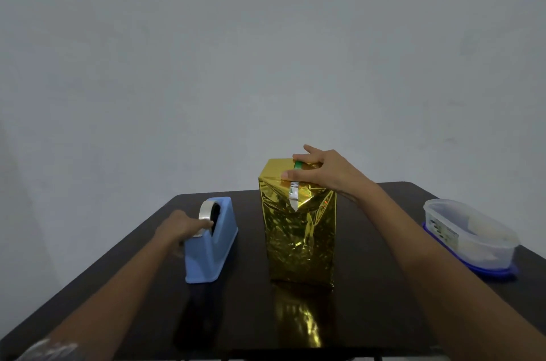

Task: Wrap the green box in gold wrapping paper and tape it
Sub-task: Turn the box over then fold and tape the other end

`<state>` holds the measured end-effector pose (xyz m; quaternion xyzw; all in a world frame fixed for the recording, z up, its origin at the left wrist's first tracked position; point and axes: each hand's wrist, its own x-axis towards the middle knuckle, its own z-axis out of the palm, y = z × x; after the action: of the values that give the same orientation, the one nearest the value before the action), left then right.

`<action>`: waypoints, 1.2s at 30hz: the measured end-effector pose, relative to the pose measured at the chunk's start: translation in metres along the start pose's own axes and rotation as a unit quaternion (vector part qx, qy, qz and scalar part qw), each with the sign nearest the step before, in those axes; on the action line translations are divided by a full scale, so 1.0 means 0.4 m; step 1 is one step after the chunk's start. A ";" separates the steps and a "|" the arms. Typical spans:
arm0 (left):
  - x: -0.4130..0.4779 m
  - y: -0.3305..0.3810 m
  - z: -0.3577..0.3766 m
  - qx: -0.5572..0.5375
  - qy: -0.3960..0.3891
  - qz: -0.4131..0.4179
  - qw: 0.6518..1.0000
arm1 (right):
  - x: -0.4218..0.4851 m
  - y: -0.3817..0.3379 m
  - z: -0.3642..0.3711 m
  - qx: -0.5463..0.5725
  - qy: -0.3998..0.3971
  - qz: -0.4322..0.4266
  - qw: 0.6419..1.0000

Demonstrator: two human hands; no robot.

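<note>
The box stands upright in the middle of the dark table, covered in shiny gold wrapping paper (pixel 298 236). A small strip of the green box (pixel 298 165) shows at its top. A piece of clear tape (pixel 293 195) runs down the upper front fold. My right hand (pixel 319 173) lies over the top of the box, its thumb pressing the fold at the front edge. To the left sits a blue tape dispenser (pixel 211 248) with a clear tape roll (pixel 205 211). My left hand (pixel 183 227) reaches to the dispenser, its fingers at the tape by the roll.
A clear plastic container (pixel 469 233) on a blue lid sits at the table's right edge. The dark table (pixel 384 301) reflects the gold paper in front of the box. A plain grey wall stands behind.
</note>
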<state>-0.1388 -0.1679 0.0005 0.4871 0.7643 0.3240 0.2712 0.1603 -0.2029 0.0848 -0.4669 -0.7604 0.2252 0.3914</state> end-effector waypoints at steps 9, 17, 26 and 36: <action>-0.077 0.054 -0.026 -0.101 -0.081 -0.093 0.987 | -0.013 -0.013 0.002 0.006 -0.007 0.001 1.000; -0.090 0.048 -0.054 -0.127 -0.104 -0.093 0.982 | -0.012 -0.012 0.002 0.005 -0.006 -0.003 1.000; -0.100 0.058 -0.041 -0.133 -0.097 -0.117 0.979 | -0.020 -0.017 0.004 0.005 -0.008 -0.007 1.000; -0.102 0.060 -0.024 -0.233 -0.084 -0.117 0.962 | -0.034 -0.029 0.002 -0.001 -0.003 -0.003 1.000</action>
<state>-0.1168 -0.2001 0.0291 0.3432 0.6940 0.4172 0.4760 0.1568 -0.2205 0.0873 -0.4640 -0.7630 0.2246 0.3900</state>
